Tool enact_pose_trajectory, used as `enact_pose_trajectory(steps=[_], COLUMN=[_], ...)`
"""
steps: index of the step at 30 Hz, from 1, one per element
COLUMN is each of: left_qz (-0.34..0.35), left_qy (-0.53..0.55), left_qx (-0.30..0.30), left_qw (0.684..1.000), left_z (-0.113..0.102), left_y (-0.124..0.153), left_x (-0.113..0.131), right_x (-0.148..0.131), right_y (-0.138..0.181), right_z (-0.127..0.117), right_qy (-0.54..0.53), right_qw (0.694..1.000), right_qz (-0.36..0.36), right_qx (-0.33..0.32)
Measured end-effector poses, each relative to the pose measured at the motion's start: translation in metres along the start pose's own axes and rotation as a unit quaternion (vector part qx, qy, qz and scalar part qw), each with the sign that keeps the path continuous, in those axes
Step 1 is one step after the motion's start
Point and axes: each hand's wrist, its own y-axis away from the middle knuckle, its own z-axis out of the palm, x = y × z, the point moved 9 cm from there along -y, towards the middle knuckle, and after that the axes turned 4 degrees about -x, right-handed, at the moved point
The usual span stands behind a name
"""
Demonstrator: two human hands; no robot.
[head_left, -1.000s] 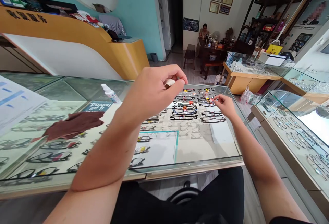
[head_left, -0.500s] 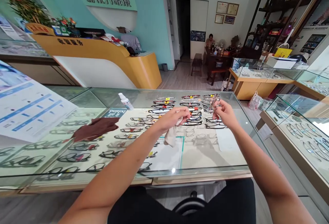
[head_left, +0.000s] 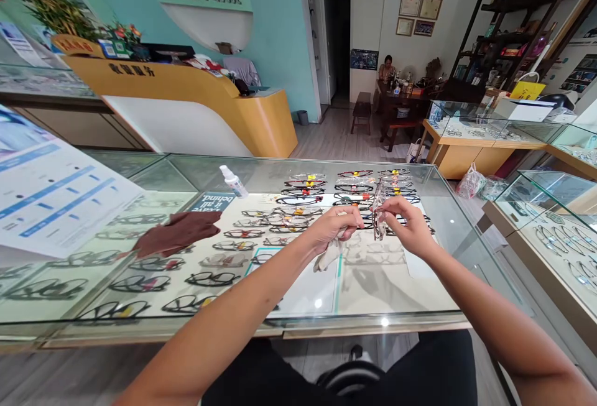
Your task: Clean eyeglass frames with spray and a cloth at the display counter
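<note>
My right hand [head_left: 407, 224] is closed on a pair of glasses [head_left: 379, 212], held turned edge-on above the glass display case [head_left: 373, 324]. To its left, my left hand [head_left: 339, 227] has its fingers curled round a pale cloth [head_left: 328, 257] that hangs below the palm. A small gap separates the left fingertips from the glasses. Under the glass, rows of eyeglass frames [head_left: 242, 233] lie on a light base, several of them with coloured tags. Part of the held glasses is hard to separate from the frames behind.
On the case top lie a brown cloth [head_left: 180, 232] and a white spray bottle [head_left: 233, 181]. A printed calendar card [head_left: 56, 191] stands at the left. More display cases [head_left: 555, 232] flank the right side. A person [head_left: 387, 70] sits at a far table.
My right hand has brought the glasses lower and to the left, closer to my left hand. The left hand with the pale cloth has shifted slightly right and down. The whole view has shifted a little.
</note>
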Motion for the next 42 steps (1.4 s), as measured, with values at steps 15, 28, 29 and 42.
enact_pose_trajectory(steps=[15, 28, 29, 42], left_qz=[0.046, 0.066, 0.070, 0.157], left_qy=[-0.049, -0.039, -0.043, -0.191], left_qx=[0.065, 0.087, 0.088, 0.061], left_qw=[0.996, 0.993, 0.993, 0.967], left_z=[-0.010, -0.013, -0.014, -0.010], left_y=[0.001, 0.001, 0.001, 0.001], left_x=[0.014, 0.017, 0.017, 0.025], right_x=[-0.019, -0.017, -0.018, 0.000], right_y=[0.006, 0.004, 0.004, 0.002], right_z=[0.005, 0.007, 0.007, 0.006], right_qy=[0.036, 0.027, 0.027, -0.108], right_qw=[0.997, 0.996, 0.995, 0.993], right_qz=[-0.064, -0.069, -0.073, 0.028], right_qx=[-0.030, -0.055, -0.057, -0.043])
